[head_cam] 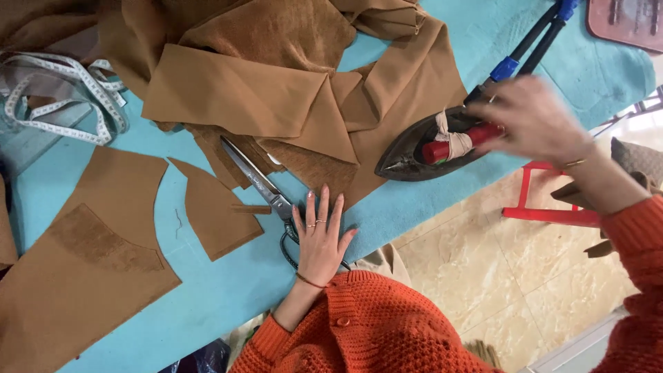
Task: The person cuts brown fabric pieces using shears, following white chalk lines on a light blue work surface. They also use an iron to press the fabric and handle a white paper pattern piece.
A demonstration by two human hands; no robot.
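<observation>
the fingers of the left hand lie flat and slightly spread, palm down, holding nothing, pressed on the turquoise table cover with the fingertips just touching the near edge of the brown fabric heap; rings show on two fingers and a thin bracelet on the wrist. under the palm sit the dark handles of the tailor's shears, whose long steel blades run up and to the left from the hand, onto the heap's near edge. a small curved brown fabric piece lies just left of the blades, and a larger brown panel lies further left, reaching the near left corner. the right hand is blurred, its fingers loosely spread over the red handle of the flat iron; whether they have closed on it cannot be told. the iron rests on the right edge of the brown fabric, its point facing left, a strip of pale cloth tied round the handle. dark hoses with blue fittings run from the iron to the far right. a white measuring tape lies coiled at the far left. orange knitted sleeves cover both arms.
</observation>
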